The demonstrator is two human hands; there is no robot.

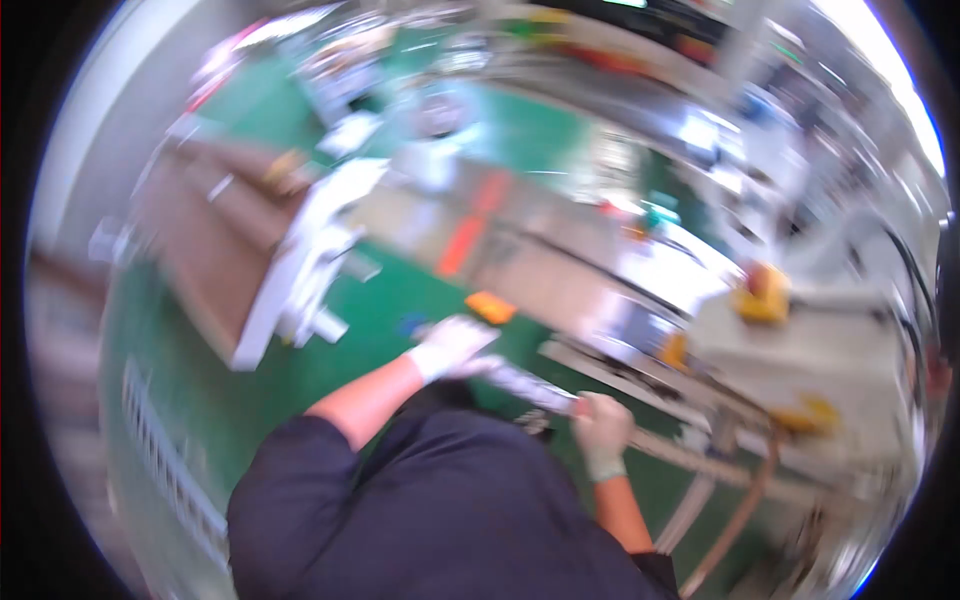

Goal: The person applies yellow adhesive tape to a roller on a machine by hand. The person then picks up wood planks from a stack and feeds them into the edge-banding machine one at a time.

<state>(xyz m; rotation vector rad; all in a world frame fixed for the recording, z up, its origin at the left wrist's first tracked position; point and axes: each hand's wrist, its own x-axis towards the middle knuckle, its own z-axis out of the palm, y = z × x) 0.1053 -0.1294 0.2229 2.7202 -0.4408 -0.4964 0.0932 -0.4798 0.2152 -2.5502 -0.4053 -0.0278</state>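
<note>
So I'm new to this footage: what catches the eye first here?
The person's white-gloved left hand and right hand, low in the middle, together hold a blurred grey rod-like piece. Under them lies the bright green floor. At right sits a pale machine with yellow parts.

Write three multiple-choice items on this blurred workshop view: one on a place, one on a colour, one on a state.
1. Where does the small orange flat object lie?
A. just beyond the left hand
B. on the white machine
C. in the right hand

2. What colour is the workshop floor?
A. grey
B. green
C. red

3. What is the right hand doing?
A. hanging free
B. lying flat on the floor
C. closed on one end of a long pale grey object

Key: 1 A, it sits on the floor past the gloved fingers. 2 B, green shows around the hands. 3 C, the fingers wrap its end.
</note>
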